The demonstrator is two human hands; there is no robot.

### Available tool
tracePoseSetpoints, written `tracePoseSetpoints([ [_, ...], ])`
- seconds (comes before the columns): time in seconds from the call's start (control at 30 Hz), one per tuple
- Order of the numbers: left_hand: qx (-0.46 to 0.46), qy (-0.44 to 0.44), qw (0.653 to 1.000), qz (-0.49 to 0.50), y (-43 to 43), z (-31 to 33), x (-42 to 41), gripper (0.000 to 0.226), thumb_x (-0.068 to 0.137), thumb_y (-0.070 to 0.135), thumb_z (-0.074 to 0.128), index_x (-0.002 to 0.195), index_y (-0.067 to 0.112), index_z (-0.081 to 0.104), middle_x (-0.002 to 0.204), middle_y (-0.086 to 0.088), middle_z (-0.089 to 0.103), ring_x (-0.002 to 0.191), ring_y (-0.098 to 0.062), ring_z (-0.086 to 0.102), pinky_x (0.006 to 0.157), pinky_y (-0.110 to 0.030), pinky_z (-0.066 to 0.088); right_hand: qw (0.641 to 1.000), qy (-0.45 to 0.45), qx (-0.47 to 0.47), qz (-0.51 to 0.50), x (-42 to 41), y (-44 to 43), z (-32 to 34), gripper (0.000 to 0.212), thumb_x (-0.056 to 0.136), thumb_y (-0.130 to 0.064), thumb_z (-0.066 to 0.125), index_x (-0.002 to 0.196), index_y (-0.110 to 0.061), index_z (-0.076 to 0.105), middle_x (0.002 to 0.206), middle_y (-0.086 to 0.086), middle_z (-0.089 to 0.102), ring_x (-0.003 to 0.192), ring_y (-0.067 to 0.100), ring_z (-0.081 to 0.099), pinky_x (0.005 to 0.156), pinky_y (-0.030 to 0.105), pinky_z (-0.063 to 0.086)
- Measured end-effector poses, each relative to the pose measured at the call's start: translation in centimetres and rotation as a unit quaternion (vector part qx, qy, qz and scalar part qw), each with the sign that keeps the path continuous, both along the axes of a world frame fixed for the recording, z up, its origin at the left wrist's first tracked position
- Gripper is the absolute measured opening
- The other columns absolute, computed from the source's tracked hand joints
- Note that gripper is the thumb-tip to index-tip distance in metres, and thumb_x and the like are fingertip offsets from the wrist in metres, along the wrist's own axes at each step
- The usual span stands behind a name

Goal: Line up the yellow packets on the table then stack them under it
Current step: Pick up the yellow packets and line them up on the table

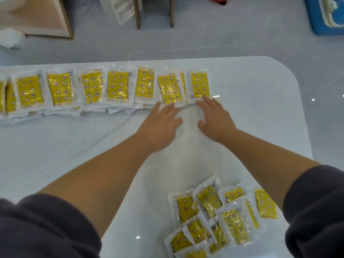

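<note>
A row of yellow packets in clear wrappers runs along the far side of the white table, overlapping small stacks. My left hand lies flat with straight fingers touching the near edge of a packet near the row's right end. My right hand is flat too, its fingertips touching the near edge of the last packet. A loose pile of yellow packets lies near the table's front edge, between my forearms.
Beyond the table is grey floor with a wooden stool, a framed board at the far left and a blue mat at the far right. The table's rounded corner is to the right of the row.
</note>
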State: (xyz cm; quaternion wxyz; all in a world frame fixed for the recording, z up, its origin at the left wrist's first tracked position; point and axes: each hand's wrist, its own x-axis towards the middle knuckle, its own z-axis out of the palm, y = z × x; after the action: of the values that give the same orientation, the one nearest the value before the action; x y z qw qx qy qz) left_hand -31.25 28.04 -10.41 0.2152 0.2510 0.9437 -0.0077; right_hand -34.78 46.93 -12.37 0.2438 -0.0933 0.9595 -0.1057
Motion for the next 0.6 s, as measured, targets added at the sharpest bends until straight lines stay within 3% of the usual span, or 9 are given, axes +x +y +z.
tracePoseSetpoints([
  [0.07, 0.069, -0.019, 0.997, 0.041, 0.9, 0.3, 3.1, 0.036, 0.096, 0.019, 0.042, 0.131, 0.02, 0.053, 0.143, -0.005, 0.043, 0.134, -0.024, 0.034, 0.113, -0.042, 0.019, 1.0, 0.006, -0.017, -0.01, 2.8, 1.4, 0.6, 0.061, 0.09, -0.018, 0.054, 0.147, -0.021, 0.032, 0.159, 0.002, 0.02, 0.145, 0.023, 0.02, 0.111, 0.041, 0.03],
  [0.13, 0.093, -0.059, 0.99, 0.089, 1.9, 0.5, 6.6, 0.032, 0.094, 0.019, 0.045, 0.124, 0.019, 0.056, 0.126, -0.003, 0.054, 0.118, -0.023, 0.048, 0.101, -0.038, 0.034, 0.999, -0.022, -0.024, -0.014, 6.2, 3.4, 1.0, 0.06, 0.089, -0.017, 0.053, 0.146, -0.021, 0.034, 0.157, 0.003, 0.025, 0.142, 0.022, 0.026, 0.11, 0.04, 0.031],
  [0.27, 0.067, -0.147, 0.971, 0.174, 4.8, 0.4, 14.3, 0.036, 0.094, 0.031, 0.045, 0.128, 0.024, 0.049, 0.123, 0.003, 0.052, 0.111, -0.018, 0.051, 0.091, -0.033, 0.04, 0.995, -0.095, 0.009, 0.007, 13.0, 8.8, 1.6, 0.061, 0.09, -0.021, 0.053, 0.146, -0.023, 0.032, 0.154, 0.001, 0.027, 0.139, 0.021, 0.03, 0.106, 0.039, 0.035],
  [0.37, 0.034, -0.159, 0.954, 0.253, 7.4, -0.3, 19.2, 0.044, 0.09, 0.039, 0.052, 0.131, 0.026, 0.044, 0.126, 0.004, 0.046, 0.111, -0.017, 0.049, 0.088, -0.031, 0.043, 0.995, -0.094, 0.047, 0.0, 16.7, 12.9, 1.9, 0.063, 0.088, -0.023, 0.055, 0.146, -0.024, 0.031, 0.152, 0.0, 0.03, 0.136, 0.022, 0.034, 0.102, 0.038, 0.038],
  [0.47, 0.014, -0.137, 0.932, 0.334, 10.3, -1.0, 21.9, 0.057, 0.085, 0.045, 0.059, 0.135, 0.026, 0.037, 0.134, 0.002, 0.038, 0.118, -0.019, 0.043, 0.091, -0.032, 0.042, 0.983, -0.084, 0.102, -0.123, 19.2, 16.5, 2.0, 0.066, 0.087, -0.025, 0.057, 0.146, -0.023, 0.028, 0.147, 0.003, 0.033, 0.13, 0.028, 0.039, 0.096, 0.043, 0.042],
  [0.6, 0.022, -0.065, 0.916, 0.396, 13.8, -2.0, 21.3, 0.072, 0.08, 0.056, 0.064, 0.138, 0.027, 0.035, 0.135, 0.001, 0.039, 0.126, -0.021, 0.039, 0.102, -0.039, 0.034, 0.934, -0.147, 0.112, -0.307, 20.5, 19.0, 1.0, 0.069, 0.084, -0.039, 0.067, 0.136, -0.015, 0.029, 0.127, 0.013, 0.041, 0.114, 0.037, 0.05, 0.089, 0.045, 0.044],
])
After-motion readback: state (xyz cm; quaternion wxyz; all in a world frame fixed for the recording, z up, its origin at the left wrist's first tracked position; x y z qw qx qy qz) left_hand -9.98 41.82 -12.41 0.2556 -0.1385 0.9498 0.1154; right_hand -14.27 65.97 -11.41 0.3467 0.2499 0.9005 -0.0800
